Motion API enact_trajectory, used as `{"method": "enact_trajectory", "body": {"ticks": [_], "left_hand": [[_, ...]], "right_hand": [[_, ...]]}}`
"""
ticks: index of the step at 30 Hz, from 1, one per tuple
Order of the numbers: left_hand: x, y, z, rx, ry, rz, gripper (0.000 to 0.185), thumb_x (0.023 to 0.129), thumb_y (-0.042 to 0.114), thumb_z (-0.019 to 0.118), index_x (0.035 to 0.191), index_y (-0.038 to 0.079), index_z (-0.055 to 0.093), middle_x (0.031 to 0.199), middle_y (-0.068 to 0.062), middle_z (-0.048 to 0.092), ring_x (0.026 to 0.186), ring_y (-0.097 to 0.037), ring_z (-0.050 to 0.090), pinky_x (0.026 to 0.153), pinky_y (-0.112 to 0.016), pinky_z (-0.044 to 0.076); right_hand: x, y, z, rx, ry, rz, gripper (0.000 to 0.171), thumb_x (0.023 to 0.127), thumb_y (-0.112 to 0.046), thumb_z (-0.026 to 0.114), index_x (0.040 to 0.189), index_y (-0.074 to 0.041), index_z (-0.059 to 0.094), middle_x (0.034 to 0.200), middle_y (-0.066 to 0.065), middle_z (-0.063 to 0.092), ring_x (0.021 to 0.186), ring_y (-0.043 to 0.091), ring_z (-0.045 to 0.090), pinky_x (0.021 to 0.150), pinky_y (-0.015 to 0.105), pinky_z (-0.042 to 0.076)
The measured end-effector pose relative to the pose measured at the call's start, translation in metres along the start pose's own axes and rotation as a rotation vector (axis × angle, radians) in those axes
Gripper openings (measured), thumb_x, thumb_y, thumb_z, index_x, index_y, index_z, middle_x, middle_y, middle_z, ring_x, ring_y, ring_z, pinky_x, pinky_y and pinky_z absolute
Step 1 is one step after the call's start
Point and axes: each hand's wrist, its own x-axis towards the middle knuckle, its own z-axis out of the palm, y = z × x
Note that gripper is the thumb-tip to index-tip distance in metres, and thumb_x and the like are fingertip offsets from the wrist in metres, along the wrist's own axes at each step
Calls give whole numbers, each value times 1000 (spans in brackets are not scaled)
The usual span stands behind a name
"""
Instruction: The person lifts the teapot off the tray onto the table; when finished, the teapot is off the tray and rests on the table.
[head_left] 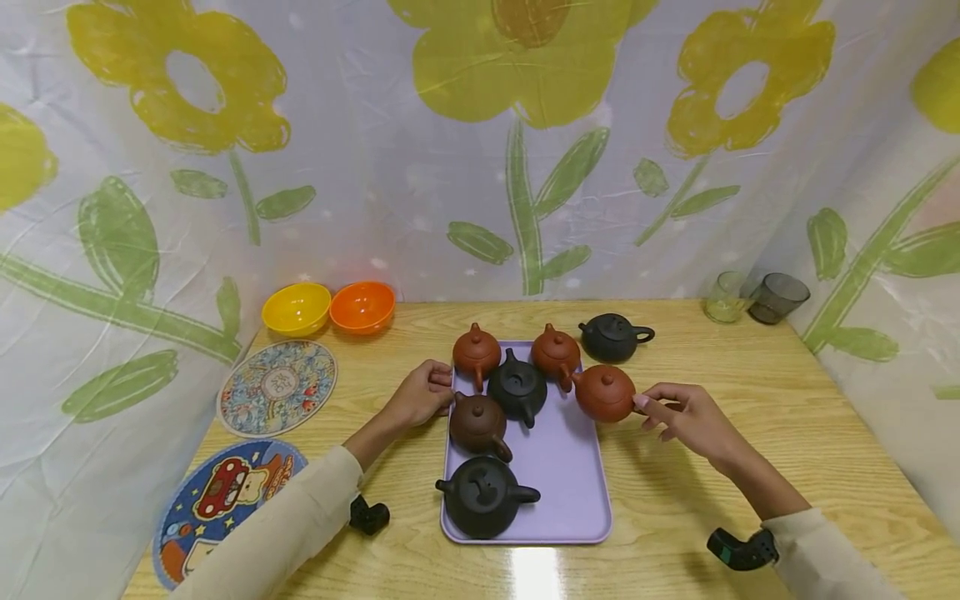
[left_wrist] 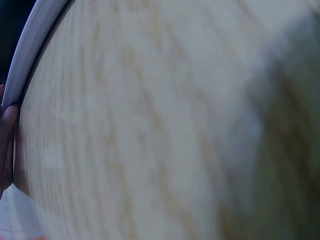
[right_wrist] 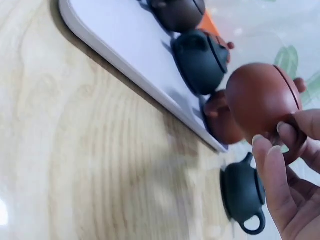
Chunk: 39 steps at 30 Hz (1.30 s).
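Observation:
My right hand [head_left: 687, 418] pinches the handle of a reddish-brown clay teapot [head_left: 604, 393]. In the right wrist view this teapot [right_wrist: 262, 100] hangs above the table beside the tray's edge. At the tray's left side, my left hand [head_left: 423, 392] grips the rim of the lilac tray [head_left: 566, 500]; the left wrist view catches only some fingers [left_wrist: 7, 122] at that rim. On the tray stand two reddish-brown teapots [head_left: 477, 352] [head_left: 556, 353], a dark brown teapot [head_left: 477, 423] and two black teapots [head_left: 517, 386] [head_left: 482, 497].
Behind the tray's right corner sits another black teapot [head_left: 611, 337]. Yellow [head_left: 297, 310] and orange [head_left: 363, 308] bowls stand back left, above two round patterned mats [head_left: 279, 387] [head_left: 225, 504]. Two glasses [head_left: 724, 298] [head_left: 778, 297] are back right, near the flowered curtain [head_left: 360, 167].

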Motion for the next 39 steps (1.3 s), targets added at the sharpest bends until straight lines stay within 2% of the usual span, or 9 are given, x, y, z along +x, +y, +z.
{"method": "enact_trajectory", "body": {"ticks": [3,9,24,31,39], "left_hand": [[2,0,0,-6,-3,-3,42,91,-7,59,131,-11,46,121,-28,54,96,-25,62,74,-36,62],[1,1,1,-10,17,1,40,92,-4,60,131,-6,48,121,-24,55,97,-22,63,71,-30,61],[0,0,2,-27,13,11,39,92,-6,59,129,-6,48,118,-22,56,92,-20,62,67,-27,60],[-2,2,2,-38,21,0,40,91,-7,58,130,-6,48,118,-21,55,91,-19,62,67,-25,58],[-1,0,2,-28,18,20,39,91,-6,59,129,-6,49,118,-22,56,92,-20,62,67,-26,59]], "right_hand": [[4,3,-7,-2,-16,-7,33,102,-27,60,108,4,69,108,20,67,85,15,66,68,38,60],[15,15,-22,-5,-63,-10,34,103,-28,58,113,3,68,108,14,68,88,18,68,70,38,60],[41,56,-50,-15,-168,44,35,103,-26,57,115,6,65,108,17,67,89,24,69,76,38,60],[50,62,-55,-4,-186,60,35,103,-25,56,114,7,64,104,16,65,88,23,67,76,38,60],[59,65,-59,13,-209,69,38,104,-27,54,117,8,61,103,14,64,87,22,66,77,36,59]]}}
